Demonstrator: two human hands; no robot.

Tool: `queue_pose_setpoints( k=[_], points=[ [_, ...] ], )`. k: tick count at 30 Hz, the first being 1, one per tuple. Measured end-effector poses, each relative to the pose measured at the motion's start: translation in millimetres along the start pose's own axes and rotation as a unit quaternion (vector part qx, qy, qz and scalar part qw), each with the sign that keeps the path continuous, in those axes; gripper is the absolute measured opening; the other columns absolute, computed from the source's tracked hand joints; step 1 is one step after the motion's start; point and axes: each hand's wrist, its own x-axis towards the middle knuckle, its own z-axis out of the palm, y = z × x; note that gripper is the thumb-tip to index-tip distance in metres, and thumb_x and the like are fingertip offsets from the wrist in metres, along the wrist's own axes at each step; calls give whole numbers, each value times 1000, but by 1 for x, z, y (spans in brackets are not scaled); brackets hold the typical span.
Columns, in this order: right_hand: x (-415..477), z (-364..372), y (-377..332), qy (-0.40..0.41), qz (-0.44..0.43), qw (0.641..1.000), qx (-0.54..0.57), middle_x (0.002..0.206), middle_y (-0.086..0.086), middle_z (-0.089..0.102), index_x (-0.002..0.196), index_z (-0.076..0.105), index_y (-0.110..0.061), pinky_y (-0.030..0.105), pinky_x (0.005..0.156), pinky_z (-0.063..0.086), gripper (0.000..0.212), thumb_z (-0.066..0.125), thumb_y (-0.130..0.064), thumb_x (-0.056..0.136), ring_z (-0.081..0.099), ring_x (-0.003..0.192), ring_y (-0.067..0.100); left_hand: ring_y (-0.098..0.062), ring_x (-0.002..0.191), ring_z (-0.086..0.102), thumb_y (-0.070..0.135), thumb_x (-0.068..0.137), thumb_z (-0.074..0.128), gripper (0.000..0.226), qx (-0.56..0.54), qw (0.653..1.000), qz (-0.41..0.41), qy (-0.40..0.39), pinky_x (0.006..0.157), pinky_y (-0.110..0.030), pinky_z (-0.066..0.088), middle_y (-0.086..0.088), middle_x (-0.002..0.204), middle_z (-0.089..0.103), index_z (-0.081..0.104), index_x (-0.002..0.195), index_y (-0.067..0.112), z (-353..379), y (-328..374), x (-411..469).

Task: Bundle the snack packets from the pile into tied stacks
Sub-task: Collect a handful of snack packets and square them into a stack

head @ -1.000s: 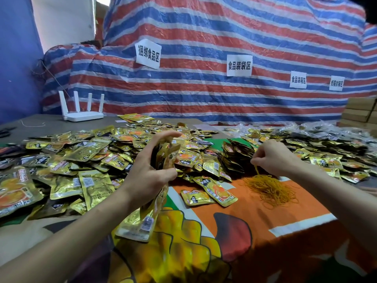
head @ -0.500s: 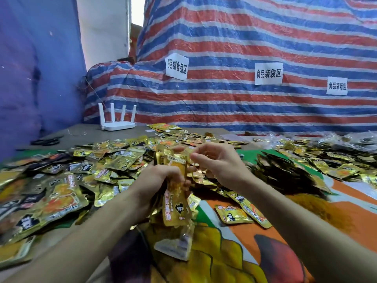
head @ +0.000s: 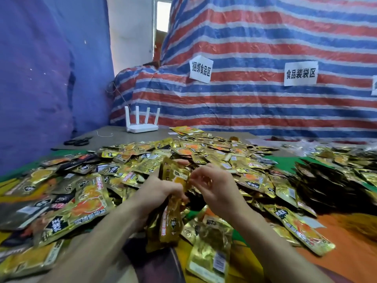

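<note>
The left hand (head: 161,190) grips an upright stack of snack packets (head: 172,219) around its middle, at the centre of the view, and its fingers hide that part of the stack. The right hand (head: 216,188) is at 3 o'clock of the stack's top, with curled fingers just beside the top edge. Whether they pinch anything cannot be told.

The loose pile (head: 214,156) spreads from 9 to 2 o'clock of the hands. A dark heap (head: 326,190) at 3 o'clock is too blurred to make out. A third sign (head: 375,85) is cut off by the right edge.

On the striped tarp (head: 265,37), at 12 o'clock, one paper sign (head: 201,69) reads 捆绑食品区. At 1 o'clock a second sign (head: 301,73) reads 食品装袋区. The gold packets carry black badges with white characters, too smeared to read.
</note>
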Motion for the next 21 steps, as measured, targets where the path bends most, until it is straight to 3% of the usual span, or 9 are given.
queue_pose_setpoints(
  k=[2, 4, 7, 9, 12, 16, 18, 21],
  points=[
    [1, 4, 1, 14, -30, 999, -15, 90, -6, 62, 98, 75, -10, 20, 73, 49, 6, 73, -11, 92, 59, 81, 8, -30, 63, 67, -11, 64, 71, 21, -10, 1000, -1, -12, 55, -35, 59, -25, 82, 67, 74, 72, 8, -3, 1, 3],
    [0, 4, 0, 21, -22, 1000, -4, 86, -10, 62, 95, 74, -13, 16, 70, 46, 4, 71, -15, 94, 56, 77, 0, -28, 62, 68, 0, 56, 69, 22, -50, 997, -24, -52, 59, -35, 59, -24, 82, 70, 77, 76, 2, -10, 5, 5],
    [-5, -5, 9, -84, 92, 985, 115, 73, -8, 57, 89, 70, -13, 21, 63, 38, 20, 62, -28, 100, 47, 63, 1, -33, 70, 66, 4, 60, 63, 33, -164, 975, -44, -141, 72, -45, 57, -21, 83, 66, 77, 89, 0, -24, 8, 6],
    [-10, -16, 10, -174, 149, 925, 305, 79, 1, 56, 84, 66, -11, 29, 68, 37, 26, 60, -30, 100, 49, 71, 9, -34, 74, 63, 1, 60, 66, 40, -231, 950, -57, -201, 71, -45, 56, -19, 82, 61, 70, 100, 0, -31, 6, 4],
    [-12, -27, 3, -150, 170, 810, 541, 92, 9, 61, 89, 63, -4, 29, 77, 42, 17, 59, -21, 89, 57, 85, 17, -31, 79, 60, -5, 64, 68, 61, -283, 912, -63, -290, 75, -45, 56, -17, 88, 61, 52, 122, 4, -29, 0, 3],
    [-12, -32, -8, -92, 181, 691, 693, 78, 4, 59, 74, 66, -13, 35, 92, 47, 8, 64, -19, 79, 61, 86, 24, -26, 87, 56, 1, 77, 55, 32, -217, 907, -84, -350, 87, -40, 47, -12, 95, 51, 58, 108, 5, -13, -6, 0],
    [-13, -32, -11, -89, 198, 665, 715, 68, 1, 52, 78, 66, -11, 38, 88, 51, 5, 65, -16, 78, 61, 77, 23, -27, 90, 57, 3, 80, 49, 28, -206, 910, -83, -351, 89, -42, 46, -12, 94, 52, 61, 106, 6, -14, -5, 1],
    [-12, -29, -12, -92, 219, 653, 719, 72, 5, 56, 114, 68, 4, 35, 74, 58, 32, 62, -1, 83, 62, 67, 22, -30, 88, 62, 4, 78, 52, 29, -207, 915, -82, -336, 89, -43, 49, -13, 91, 58, 67, 103, 6, -20, -7, 4]
  ],
)
